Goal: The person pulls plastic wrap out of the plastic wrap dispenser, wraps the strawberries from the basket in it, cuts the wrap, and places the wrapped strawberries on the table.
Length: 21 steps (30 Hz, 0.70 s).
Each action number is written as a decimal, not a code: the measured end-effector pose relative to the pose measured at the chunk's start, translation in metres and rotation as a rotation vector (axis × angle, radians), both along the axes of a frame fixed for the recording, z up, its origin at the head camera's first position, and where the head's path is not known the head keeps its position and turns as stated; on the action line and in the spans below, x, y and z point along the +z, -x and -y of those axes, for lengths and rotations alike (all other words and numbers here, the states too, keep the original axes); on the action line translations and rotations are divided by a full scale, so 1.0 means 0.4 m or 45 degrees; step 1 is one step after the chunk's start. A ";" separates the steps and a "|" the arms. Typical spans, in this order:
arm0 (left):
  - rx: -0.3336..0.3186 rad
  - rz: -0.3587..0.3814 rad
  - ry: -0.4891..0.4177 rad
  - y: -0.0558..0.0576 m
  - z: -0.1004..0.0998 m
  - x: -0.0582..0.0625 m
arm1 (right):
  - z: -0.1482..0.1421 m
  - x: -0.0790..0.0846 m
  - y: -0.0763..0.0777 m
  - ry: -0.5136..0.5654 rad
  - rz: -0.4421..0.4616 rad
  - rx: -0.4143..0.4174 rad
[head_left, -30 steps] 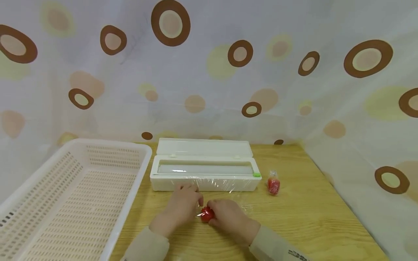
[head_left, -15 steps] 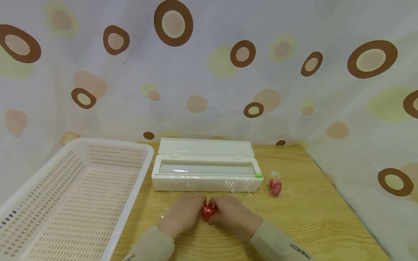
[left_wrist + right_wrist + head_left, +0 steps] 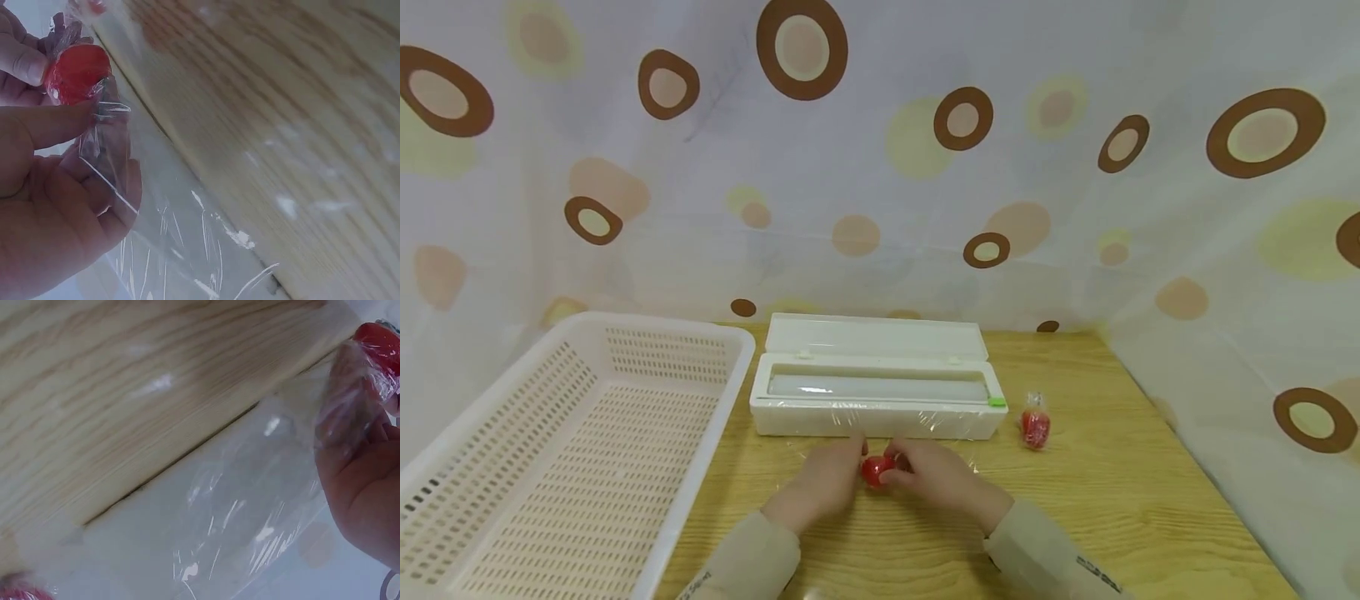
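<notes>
A small round red fruit-like thing (image 3: 876, 472), wrapped in cling film, is between the two hands in front of the film box. My left hand (image 3: 826, 477) pinches the gathered cling film (image 3: 107, 134) at one end of it, thumb against fingers. On the other side, my right hand (image 3: 936, 473) holds the red thing and its film with curled thumb and fingers. In the left wrist view, film bunches out at both ends of the red thing (image 3: 78, 72). A loose sheet of film (image 3: 244, 487) spreads beyond the hands, crinkled and shiny.
Behind the hands stands a white cling film box (image 3: 872, 421), lid up, with a roll (image 3: 880, 387) inside and a green slider (image 3: 996, 402). A similar wrapped red thing (image 3: 1035, 427) sits to the right. A white slotted basket (image 3: 741, 358) occupies the left of the wooden table (image 3: 1112, 500).
The left hand came in beside the red thing and took hold of the film there. Both hands then moved slightly away from the body, toward the box, with the red thing between them.
</notes>
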<state>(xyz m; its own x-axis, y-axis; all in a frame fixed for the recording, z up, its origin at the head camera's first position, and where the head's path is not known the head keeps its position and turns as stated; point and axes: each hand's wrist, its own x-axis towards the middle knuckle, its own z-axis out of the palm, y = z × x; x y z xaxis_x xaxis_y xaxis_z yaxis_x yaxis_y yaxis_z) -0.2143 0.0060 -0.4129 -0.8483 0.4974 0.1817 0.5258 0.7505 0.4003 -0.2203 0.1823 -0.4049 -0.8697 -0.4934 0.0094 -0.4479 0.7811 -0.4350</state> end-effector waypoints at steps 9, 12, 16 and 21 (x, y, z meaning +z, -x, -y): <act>0.048 0.144 -0.035 0.003 0.000 0.014 | 0.012 -0.022 -0.014 -0.109 -0.177 -0.039; 0.071 0.155 -0.062 0.004 0.000 0.015 | 0.010 -0.025 -0.011 -0.073 -0.174 -0.047; 0.127 0.144 -0.139 0.001 0.003 0.012 | 0.004 -0.021 0.002 -0.019 -0.066 -0.041; 0.164 -0.082 -0.011 -0.010 0.000 0.015 | -0.007 -0.005 0.029 0.027 0.068 -0.011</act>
<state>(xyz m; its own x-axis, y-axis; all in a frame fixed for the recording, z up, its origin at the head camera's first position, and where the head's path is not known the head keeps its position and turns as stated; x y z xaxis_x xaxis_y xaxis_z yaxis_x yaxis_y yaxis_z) -0.2101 0.0061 -0.4067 -0.8916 0.3830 0.2415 0.4498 0.8103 0.3756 -0.2319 0.1851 -0.4069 -0.8735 -0.4861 -0.0265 -0.4170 0.7752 -0.4745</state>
